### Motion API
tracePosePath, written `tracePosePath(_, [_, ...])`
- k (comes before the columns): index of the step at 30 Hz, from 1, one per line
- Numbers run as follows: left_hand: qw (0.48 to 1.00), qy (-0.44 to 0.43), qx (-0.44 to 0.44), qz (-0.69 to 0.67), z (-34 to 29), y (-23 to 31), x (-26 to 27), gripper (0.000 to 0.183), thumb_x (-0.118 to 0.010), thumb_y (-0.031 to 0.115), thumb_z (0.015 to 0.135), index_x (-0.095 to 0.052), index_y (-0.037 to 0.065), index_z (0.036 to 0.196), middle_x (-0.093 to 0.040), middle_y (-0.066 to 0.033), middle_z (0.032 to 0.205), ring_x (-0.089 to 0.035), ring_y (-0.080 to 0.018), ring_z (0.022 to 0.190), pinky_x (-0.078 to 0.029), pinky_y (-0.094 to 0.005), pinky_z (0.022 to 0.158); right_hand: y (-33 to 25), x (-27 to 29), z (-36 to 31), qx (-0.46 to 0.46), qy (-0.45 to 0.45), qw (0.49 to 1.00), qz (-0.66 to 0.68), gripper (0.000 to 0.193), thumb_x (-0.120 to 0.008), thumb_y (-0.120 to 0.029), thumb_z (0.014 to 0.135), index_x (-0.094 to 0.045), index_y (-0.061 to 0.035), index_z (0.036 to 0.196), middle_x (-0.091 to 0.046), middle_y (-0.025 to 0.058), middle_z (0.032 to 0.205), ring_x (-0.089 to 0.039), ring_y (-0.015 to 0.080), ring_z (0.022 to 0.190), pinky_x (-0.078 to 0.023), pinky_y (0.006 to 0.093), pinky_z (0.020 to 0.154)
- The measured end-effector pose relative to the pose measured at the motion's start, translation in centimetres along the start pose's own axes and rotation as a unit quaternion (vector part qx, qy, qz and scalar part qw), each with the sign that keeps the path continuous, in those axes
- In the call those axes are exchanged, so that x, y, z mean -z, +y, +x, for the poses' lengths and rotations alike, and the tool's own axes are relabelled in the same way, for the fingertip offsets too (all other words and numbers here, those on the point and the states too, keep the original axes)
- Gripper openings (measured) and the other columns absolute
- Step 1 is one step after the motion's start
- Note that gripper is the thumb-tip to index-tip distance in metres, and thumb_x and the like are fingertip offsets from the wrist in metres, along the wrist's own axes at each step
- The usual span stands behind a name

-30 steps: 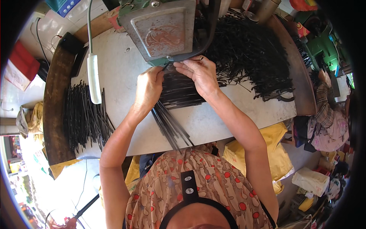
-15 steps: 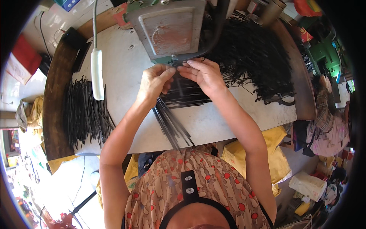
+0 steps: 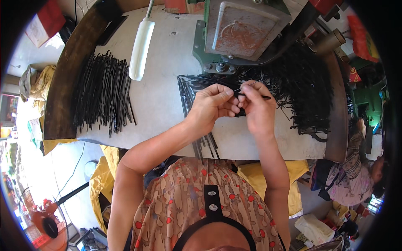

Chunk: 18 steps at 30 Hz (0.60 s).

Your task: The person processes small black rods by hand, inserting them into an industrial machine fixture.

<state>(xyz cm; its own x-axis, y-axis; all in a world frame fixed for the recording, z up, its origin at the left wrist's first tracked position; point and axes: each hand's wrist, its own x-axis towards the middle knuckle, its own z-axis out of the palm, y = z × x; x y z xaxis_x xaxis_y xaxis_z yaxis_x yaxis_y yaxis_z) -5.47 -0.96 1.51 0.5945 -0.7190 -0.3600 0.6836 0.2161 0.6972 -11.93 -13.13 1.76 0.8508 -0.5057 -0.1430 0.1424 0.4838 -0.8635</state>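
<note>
In front of the green and grey machine (image 3: 247, 31), my two hands come close together. My left hand (image 3: 211, 104) pinches a thin black strip (image 3: 253, 97) between thumb and fingers. My right hand (image 3: 258, 109) is closed on the same strip, whose end sticks out past its fingers. What the strip's other end looks like is hidden by the fingertips. More black strips (image 3: 187, 94) lie loose under and beside my hands, and a few (image 3: 206, 146) reach toward the near table edge below my left wrist.
At the left of the metal-topped table (image 3: 161, 62) lies a row of black strips (image 3: 102, 92). A big tangled heap of black strips (image 3: 307, 88) fills the right side. A white tube lamp (image 3: 141, 50) hangs over the table. A wooden rim (image 3: 63, 88) borders the left. A person's sleeve (image 3: 354, 146) shows far right.
Both hands have drawn back from the machine's lower edge toward me, with the black strip now showing between them. The whole view has also shifted, so the table's left side sits farther right.
</note>
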Motion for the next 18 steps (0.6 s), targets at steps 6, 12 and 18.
tracePosePath(6, [0.680, 0.132, -0.318, 0.648, -2.0, 1.0, 4.9, 0.018, -0.062, 0.017, 0.075, -0.055, 0.001, 0.074, -0.056, -0.0129, 0.064, -0.054, -0.0216, 0.053, -0.043, -0.0315, 0.051, -0.8, 0.8, -0.2, 0.020, -0.028, 0.982, -0.184, 0.014, -0.058, -0.013, 0.081, -0.056, 0.0011, 0.078, -0.053, 0.0013, 0.063, -0.047, 0.0053, 0.052, -0.038, 0.0181, 0.046])
tracePosePath(12, [0.640, 0.174, -0.175, 0.728, -2.7, 1.7, 8.2, 0.024, -0.062, 0.022, 0.075, -0.055, -0.001, 0.068, -0.055, -0.0119, 0.056, -0.054, -0.0248, 0.050, -0.042, -0.0331, 0.049, -0.8, 0.9, 0.4, -0.023, -0.026, 0.963, -0.266, 0.026, -0.055, -0.022, 0.084, -0.053, -0.0014, 0.069, -0.049, 0.0009, 0.060, -0.041, 0.0040, 0.043, -0.031, 0.0177, 0.037])
tracePosePath(18, [0.846, 0.173, -0.157, 0.479, -2.0, 3.2, 8.9, 0.023, -0.056, 0.019, 0.080, -0.053, -0.002, 0.070, -0.056, -0.0099, 0.059, -0.056, -0.0159, 0.052, -0.045, -0.0273, 0.050, -0.9, 0.9, 0.8, -0.075, -0.027, 0.969, -0.235, 0.029, -0.055, -0.026, 0.084, -0.051, -0.0025, 0.068, -0.045, -0.0009, 0.057, -0.035, 0.0017, 0.040, -0.025, 0.0157, 0.034])
